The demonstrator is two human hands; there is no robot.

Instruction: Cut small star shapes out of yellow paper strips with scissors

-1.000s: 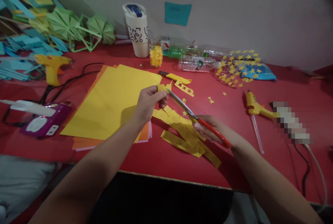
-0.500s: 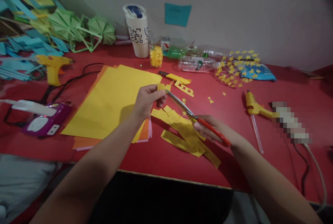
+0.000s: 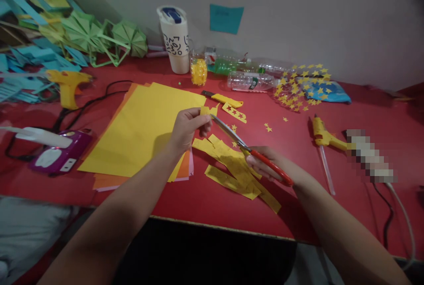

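Observation:
Pinched in my left hand is a small piece of yellow paper with a notched edge. My right hand grips red-handled scissors, their blade tips right at the paper's lower edge. Whether the blades have paper between them cannot be made out. Below the hands lie several overlapping yellow paper strips. A strip with star-shaped holes and a yellow box cutter rest just beyond the left fingers. Loose yellow stars are scattered to the right.
Stacked yellow sheets lie on the red table. A glue gun and a purple power socket box are left; another glue gun is right. Behind stand a white tumbler, bottles and a star-covered clear object.

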